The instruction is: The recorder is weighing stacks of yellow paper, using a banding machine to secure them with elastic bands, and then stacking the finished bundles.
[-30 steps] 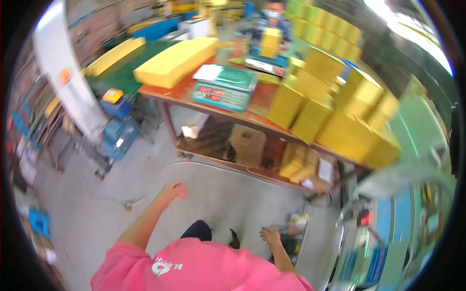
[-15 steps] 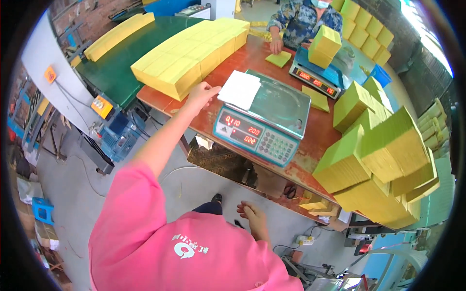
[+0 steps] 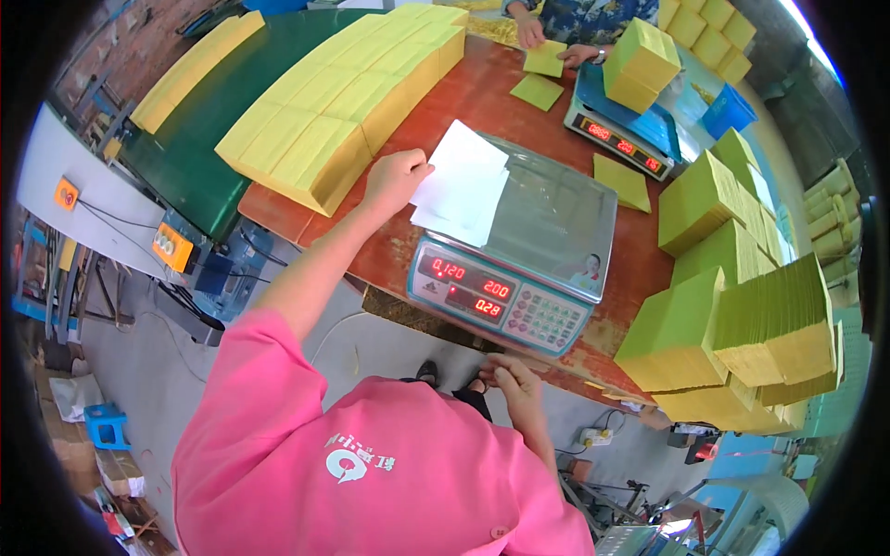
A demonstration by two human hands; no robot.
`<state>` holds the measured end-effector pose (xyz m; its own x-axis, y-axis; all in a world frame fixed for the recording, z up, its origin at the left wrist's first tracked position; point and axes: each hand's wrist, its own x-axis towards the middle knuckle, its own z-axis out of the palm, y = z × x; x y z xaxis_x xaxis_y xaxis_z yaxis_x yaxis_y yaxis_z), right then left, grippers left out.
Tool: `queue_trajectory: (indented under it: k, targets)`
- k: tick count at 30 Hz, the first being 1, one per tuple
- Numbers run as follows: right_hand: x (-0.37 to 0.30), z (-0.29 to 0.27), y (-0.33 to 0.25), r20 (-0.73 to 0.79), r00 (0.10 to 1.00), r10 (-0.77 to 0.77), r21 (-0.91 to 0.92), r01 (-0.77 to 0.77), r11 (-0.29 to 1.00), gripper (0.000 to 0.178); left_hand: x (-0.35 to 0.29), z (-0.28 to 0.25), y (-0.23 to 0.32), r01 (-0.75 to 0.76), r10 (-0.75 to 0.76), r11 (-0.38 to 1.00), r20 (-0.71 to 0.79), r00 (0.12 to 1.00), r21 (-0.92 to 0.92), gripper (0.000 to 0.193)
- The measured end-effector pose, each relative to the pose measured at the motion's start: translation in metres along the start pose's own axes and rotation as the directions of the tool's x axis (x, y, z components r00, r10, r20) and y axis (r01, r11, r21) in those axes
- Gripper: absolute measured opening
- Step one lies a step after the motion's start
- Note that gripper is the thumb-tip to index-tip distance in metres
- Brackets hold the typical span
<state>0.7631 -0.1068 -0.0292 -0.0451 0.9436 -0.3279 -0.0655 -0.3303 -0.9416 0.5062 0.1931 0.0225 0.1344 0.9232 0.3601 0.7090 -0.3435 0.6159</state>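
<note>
My left hand (image 3: pixel 397 182) is closed, its fingertips pinching the left edge of a white paper sheet (image 3: pixel 466 159). This sheet lies askew over other white paper (image 3: pixel 479 215) on the left part of a digital scale's (image 3: pixel 556 215) clear-covered pan. Red digits are lit on the scale's front panel, beside its keypad. Low in front of my body, below the table edge, my right hand (image 3: pixel 516 385) hangs with loosely bent fingers and nothing visible in it.
Long rows of yellow paper stacks (image 3: pixel 320 120) stand left on the red table (image 3: pixel 394 264); more stacks (image 3: pixel 681 320) crowd the right. Across the table, a co-worker's hands (image 3: pixel 579 56) hold a yellow pad (image 3: pixel 545 57) near a second scale (image 3: pixel 619 139) bearing yellow blocks.
My left hand has closed on a white sheet and turned it askew, showing paper underneath. The scale's digits have changed. The co-worker has lifted a yellow pad; the view has shifted.
</note>
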Motion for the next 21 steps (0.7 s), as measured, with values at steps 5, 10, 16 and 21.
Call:
queue_trajectory:
  k: [5,10,16,21]
  targets:
    - [0.031,-0.001,-0.053,0.078,0.988,-0.136,-0.048,0.140,0.989,0.029,-0.011,-0.007,0.015,-0.167,0.153,0.985,-0.222,0.963,-0.044,0.018]
    - [0.091,0.014,-0.124,-0.105,0.935,-0.337,-0.062,0.332,0.941,0.037,-0.022,-0.014,0.036,0.199,-0.305,0.674,-0.023,0.952,-0.712,0.016]
    - [0.172,0.036,-0.147,0.004,0.966,-0.258,0.343,0.241,0.908,0.034,-0.031,-0.005,0.046,0.259,-0.298,0.743,0.042,0.954,-0.617,0.013]
    - [0.197,0.043,-0.143,-0.038,0.953,-0.301,0.016,0.302,0.953,0.031,-0.023,-0.001,0.071,-0.165,0.153,0.985,-0.217,0.964,-0.041,0.019]
